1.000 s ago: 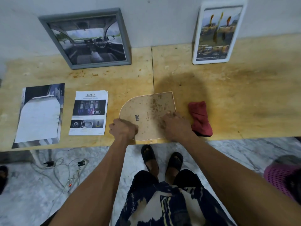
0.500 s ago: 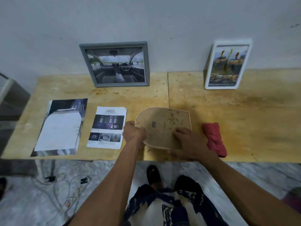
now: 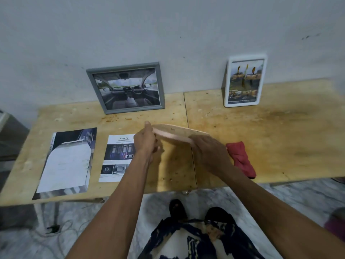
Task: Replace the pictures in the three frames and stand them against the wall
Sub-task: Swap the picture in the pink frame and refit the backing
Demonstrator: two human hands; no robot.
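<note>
An arch-shaped wooden frame (image 3: 173, 134) is lifted off the table and tilted nearly edge-on to me. My left hand (image 3: 146, 142) grips its left end, thumb on top. Its right end is held by my right hand (image 3: 207, 152). A grey frame (image 3: 126, 87) with a car-interior picture leans on the wall at the back. Further right, a white frame (image 3: 243, 81) with a picture also stands against the wall. Two loose printed pictures lie flat on the table: a large one (image 3: 68, 161) at the left and a "SAFETY" sheet (image 3: 116, 157) beside my left hand.
A red cloth (image 3: 240, 158) lies on the wooden table (image 3: 280, 139) just right of my right hand. Cables (image 3: 61, 230) lie on the marble floor under the table's left end. My feet stand at the table's front edge.
The arch-shaped frame lay flat on the table under both hands; both hands have now lifted it and tipped it up to nearly edge-on. The camera view has pulled back and up.
</note>
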